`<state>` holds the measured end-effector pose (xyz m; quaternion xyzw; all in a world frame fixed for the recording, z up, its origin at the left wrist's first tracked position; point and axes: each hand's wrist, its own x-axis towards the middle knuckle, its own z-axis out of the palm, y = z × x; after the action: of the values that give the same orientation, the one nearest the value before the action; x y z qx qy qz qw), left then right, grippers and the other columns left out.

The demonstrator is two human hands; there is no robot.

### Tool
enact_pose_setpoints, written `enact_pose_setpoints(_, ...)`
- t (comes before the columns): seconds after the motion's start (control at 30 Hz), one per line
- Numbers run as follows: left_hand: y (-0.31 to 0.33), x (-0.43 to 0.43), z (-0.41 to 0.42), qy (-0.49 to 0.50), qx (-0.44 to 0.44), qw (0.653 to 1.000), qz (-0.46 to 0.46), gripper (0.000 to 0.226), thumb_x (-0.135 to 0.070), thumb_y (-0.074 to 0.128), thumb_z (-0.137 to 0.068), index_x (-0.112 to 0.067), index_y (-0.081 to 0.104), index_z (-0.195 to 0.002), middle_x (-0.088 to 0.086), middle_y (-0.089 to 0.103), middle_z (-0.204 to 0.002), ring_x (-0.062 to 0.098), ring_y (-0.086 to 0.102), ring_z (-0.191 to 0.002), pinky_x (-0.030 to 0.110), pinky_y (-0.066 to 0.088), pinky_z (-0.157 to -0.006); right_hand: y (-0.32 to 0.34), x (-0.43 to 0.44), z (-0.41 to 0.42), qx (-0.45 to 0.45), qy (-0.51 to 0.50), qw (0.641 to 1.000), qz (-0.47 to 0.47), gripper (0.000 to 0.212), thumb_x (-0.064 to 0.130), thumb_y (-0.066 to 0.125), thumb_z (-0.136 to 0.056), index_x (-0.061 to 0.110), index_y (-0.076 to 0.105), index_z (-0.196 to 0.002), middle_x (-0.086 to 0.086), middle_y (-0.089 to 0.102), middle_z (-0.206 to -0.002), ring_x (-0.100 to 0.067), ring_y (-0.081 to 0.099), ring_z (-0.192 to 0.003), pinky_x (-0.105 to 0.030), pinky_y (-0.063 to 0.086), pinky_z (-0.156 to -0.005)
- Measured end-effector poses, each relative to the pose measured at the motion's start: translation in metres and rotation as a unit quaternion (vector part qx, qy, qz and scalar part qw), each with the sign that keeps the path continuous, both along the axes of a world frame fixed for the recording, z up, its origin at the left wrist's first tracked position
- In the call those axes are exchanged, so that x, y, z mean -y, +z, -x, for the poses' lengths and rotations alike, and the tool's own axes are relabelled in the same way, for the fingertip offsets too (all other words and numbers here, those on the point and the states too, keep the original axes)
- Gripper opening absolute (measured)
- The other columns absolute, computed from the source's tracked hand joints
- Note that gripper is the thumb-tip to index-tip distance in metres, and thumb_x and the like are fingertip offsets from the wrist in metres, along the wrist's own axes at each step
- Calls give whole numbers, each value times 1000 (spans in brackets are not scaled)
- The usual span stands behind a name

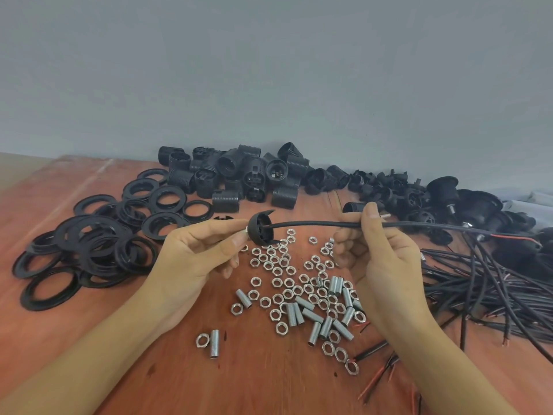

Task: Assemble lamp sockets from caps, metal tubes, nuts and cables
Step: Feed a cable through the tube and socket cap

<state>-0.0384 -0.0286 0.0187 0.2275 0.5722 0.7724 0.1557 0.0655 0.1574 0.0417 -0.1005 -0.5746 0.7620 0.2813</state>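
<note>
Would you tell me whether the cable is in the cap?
In: the cable enters the open side of the cap.

Black domed cap (262,228) held above the counter, open side facing right, metal tube end (245,230) poking out its left; black cable (314,224) threaded through, arching right; nuts (287,283) and threaded tubes (321,313) scattered below; more cables (484,283) heaped right.
</note>
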Motion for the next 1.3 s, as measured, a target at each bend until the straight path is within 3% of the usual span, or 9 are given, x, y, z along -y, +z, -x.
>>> enact_pose_setpoints(0.5,-2,3,2,-10,5,1000,4,30,-28,74,-64,-16,80,-91,5,61,-66,9,50,-54,20,43,-49,-5,1,0,-14,-13,998,-67,36,41,51,-87,20,78,-74,-5,68,-66,-14,61,-57,-22,51,-54)
enact_pose_setpoints(0.63,-2,5,2,-27,-41,998,31,25,-29,73,-68,-19,80,-90,1,64,-63,9,52,-54,19,44,-49,-7,0,0,-26,-5,995,-101,37,40,51,-89,18,76,-74,-4,66,-62,-14,60,-55,-23,49,-53)
enact_pose_setpoints(0.73,-3,8,3,-86,-71,991,71,23,-25,86,-68,-15,80,-88,6,70,-66,11,57,-53,20,48,-51,-9,-2,0,-21,1,990,-138,39,44,51,-92,20,77,-75,-4,64,-59,-15,58,-55,-26,49,-55)
enact_pose_setpoints(0.87,-5,8,1,-186,-26,978,94,48,-40,88,-65,-18,75,-105,15,73,-74,16,62,-55,23,51,-54,-15,-1,-1,3,46,977,-210,43,44,41,-95,27,79,-84,3,60,-61,-11,53,-60,-24,42,-63)
enact_pose_setpoints(1.0,-2,9,-1,-277,-11,953,118,48,-36,82,-75,-22,69,-119,15,74,-78,16,65,-57,23,53,-58,-21,9,-2,36,168,941,-292,42,30,36,-102,15,75,-101,1,71,-89,-11,64,-86,-20,46,-81)
enact_pose_setpoints(1.07,-1,9,-2,-313,1,942,119,45,-32,80,-78,-17,69,-119,14,74,-77,13,64,-54,21,52,-57,-21,11,-2,35,182,942,-279,36,28,39,-101,15,72,-102,4,66,-82,-6,60,-80,-14,43,-74)
enact_pose_setpoints(1.17,1,10,-2,-306,24,946,107,47,-33,85,-72,-16,72,-114,14,73,-74,11,61,-48,19,50,-51,-16,9,0,63,107,978,-170,35,48,46,-95,25,72,-97,-15,41,-65,-19,38,-57,-26,31,-53)
enact_pose_setpoints(1.23,5,10,-3,-304,38,946,101,51,-35,88,-65,-15,73,-110,15,73,-72,11,61,-46,19,50,-48,-12,4,2,63,37,997,-37,45,59,47,-91,19,67,-85,-2,37,-58,-13,30,-48,-24,32,-46)
enact_pose_setpoints(1.3,8,9,-5,-275,35,954,110,72,-40,92,-56,-4,70,-114,15,72,-70,12,63,-46,19,50,-47,-9,3,2,44,16,999,12,43,53,45,-89,17,59,-71,4,39,-55,-11,29,-44,-22,32,-42)
